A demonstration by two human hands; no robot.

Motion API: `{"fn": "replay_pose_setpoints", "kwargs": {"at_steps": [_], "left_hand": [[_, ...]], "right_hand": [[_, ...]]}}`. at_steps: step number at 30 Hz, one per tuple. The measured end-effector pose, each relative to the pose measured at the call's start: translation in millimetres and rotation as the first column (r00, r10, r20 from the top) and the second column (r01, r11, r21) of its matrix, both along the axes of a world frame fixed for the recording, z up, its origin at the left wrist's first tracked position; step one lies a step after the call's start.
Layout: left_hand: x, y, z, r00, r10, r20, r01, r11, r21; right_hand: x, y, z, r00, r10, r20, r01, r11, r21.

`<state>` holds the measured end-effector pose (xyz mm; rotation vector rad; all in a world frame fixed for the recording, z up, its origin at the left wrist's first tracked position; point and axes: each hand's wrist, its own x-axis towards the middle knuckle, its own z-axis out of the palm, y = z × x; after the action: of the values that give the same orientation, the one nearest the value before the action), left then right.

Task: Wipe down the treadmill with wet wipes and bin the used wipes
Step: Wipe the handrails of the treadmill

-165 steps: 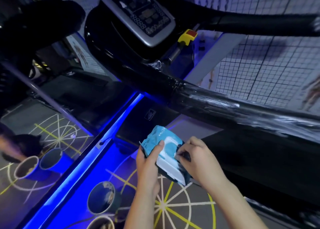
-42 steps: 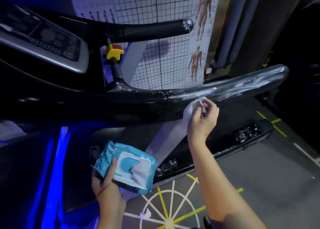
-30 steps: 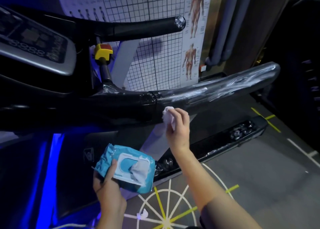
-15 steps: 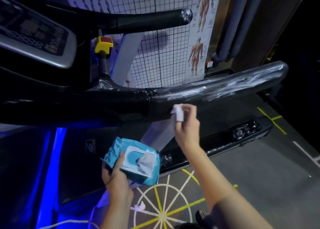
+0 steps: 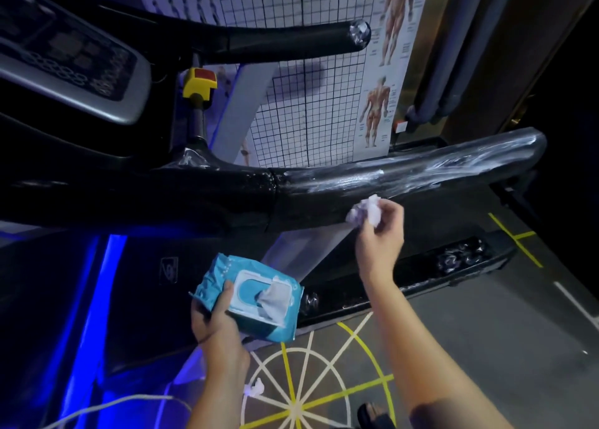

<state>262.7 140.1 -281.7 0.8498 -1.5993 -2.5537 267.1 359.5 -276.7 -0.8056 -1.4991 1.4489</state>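
You are pinching a crumpled wipe (image 5: 364, 211) in your right hand (image 5: 380, 236), fingers curled round it, just below the near treadmill handrail (image 5: 421, 173). I cannot tell whether the wad is touching the rail.

Risk: bunched this small, it is likely offering little wet surface, so the whitish streaks along the rail may smear rather than lift.

Your left hand (image 5: 214, 320) is gripping the wipes pack (image 5: 223, 278), thumb across its top. The flap is standing open and the next sheet (image 5: 272, 303) is hanging out, where it may dry or drop.

The wad is sitting at your right fingertips, projecting above them toward the rail.
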Motion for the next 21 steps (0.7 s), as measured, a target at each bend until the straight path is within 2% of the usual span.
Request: {"fn": "replay_pose_setpoints", "kwargs": {"at_steps": [3,6,8,10,13,17,19,21], "left_hand": [[-1.9,7.3,-5.0,1.0,0.018,0.015,-0.018,1.0,0.018],[-5.7,14.6,-10.1,0.999,0.034,0.035,-0.035,0.999,0.028],[-7.5,19.5,-11.0,0.998,0.049,0.026,-0.05,0.998,0.05],[-8.4,22.7,-12.3,0.998,0.06,0.021,-0.061,0.997,0.051],[-8.4,21.9,-19.8,0.997,0.064,0.037,-0.066,0.997,0.045],[-4.6,22.8,-23.4,0.999,0.051,0.017,-0.052,0.998,0.033],[-3.8,25.5,-24.4,0.998,0.056,0.003,-0.056,0.998,0.024],[-3.9,29.7,-23.0,0.998,0.067,-0.001,-0.067,0.997,0.041]], "right_hand": [[5.7,-9.0,7.6,0.995,0.098,-0.009,-0.097,0.991,0.093],[-6.3,-43.8,8.4,0.923,0.377,0.079,-0.385,0.909,0.162],[-17.8,-55.8,8.7,0.855,0.488,0.174,-0.513,0.846,0.147],[-23.6,-54.5,7.0,0.832,0.529,0.164,-0.548,0.83,0.101],[-16.8,-36.5,3.0,0.896,0.439,0.071,-0.443,0.892,0.084],[-4.7,10.6,9.7,0.971,0.225,-0.084,-0.23,0.972,-0.044],[1.8,32.7,17.5,0.984,0.079,-0.159,-0.1,0.987,-0.126],[9.6,40.3,24.8,0.985,0.018,-0.172,-0.043,0.989,-0.139]]}}
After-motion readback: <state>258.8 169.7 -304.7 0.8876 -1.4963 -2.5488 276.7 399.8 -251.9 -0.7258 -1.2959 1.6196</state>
